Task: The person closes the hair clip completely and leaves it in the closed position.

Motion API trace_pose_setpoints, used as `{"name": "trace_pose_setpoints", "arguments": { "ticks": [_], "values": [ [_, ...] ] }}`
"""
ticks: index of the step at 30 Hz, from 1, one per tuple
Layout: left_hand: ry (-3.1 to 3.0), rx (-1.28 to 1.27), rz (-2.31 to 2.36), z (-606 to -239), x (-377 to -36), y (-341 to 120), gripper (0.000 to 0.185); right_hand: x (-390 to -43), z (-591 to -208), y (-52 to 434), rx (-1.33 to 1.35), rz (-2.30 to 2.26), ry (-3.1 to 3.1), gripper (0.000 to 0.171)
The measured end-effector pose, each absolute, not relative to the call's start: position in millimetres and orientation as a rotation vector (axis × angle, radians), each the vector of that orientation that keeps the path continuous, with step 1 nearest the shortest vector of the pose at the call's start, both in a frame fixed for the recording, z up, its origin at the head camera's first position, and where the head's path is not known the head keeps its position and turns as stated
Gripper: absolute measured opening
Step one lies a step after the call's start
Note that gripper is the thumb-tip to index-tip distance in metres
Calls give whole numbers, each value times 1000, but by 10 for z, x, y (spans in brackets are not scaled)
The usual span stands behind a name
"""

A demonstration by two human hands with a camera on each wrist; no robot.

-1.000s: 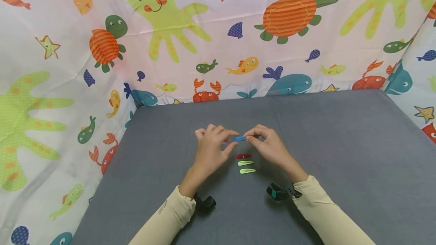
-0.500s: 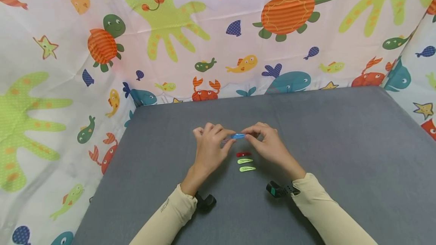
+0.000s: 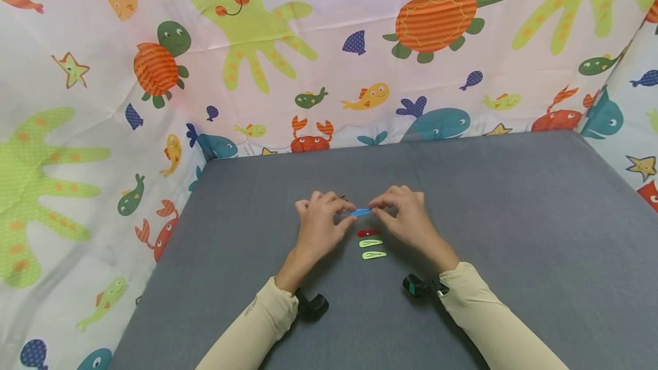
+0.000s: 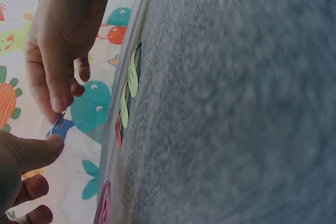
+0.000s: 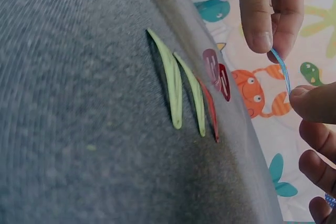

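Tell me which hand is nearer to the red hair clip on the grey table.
Right, but only slightly. The right hand holds the blue clip just above and to the right of the red hair clip; the left hand pinches the blue clip's other end, a bit farther left.

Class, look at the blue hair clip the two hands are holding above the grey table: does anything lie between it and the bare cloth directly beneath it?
Nothing visible does. The blue hair clip is pinched between the left hand and right hand; the red clip and two green clips lie nearer the person.

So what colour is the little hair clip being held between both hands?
Blue. The hair clip is pinched between the left hand and right hand; the head view shows it best.
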State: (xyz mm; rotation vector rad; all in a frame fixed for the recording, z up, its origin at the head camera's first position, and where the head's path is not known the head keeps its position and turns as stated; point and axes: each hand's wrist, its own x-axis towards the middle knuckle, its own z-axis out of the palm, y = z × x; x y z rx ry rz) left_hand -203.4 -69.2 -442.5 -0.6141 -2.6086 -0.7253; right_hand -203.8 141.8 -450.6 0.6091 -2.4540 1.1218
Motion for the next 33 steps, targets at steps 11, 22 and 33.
{"name": "trace_pose_setpoints", "arguments": {
  "ticks": [11,22,33],
  "values": [
    [-2670,-605,-778,-4498,-2047,-670,17,-2041,-4597,1430,595,1076,-2579,9],
    [-2742,-556,-757,-4514,-2047,-659,20,-2045,-4625,1427,604,1018,-2614,8],
    [-2801,-538,-736,-4547,-2041,-667,22,-2039,-4648,1425,571,961,-2661,7]
  ]
}}
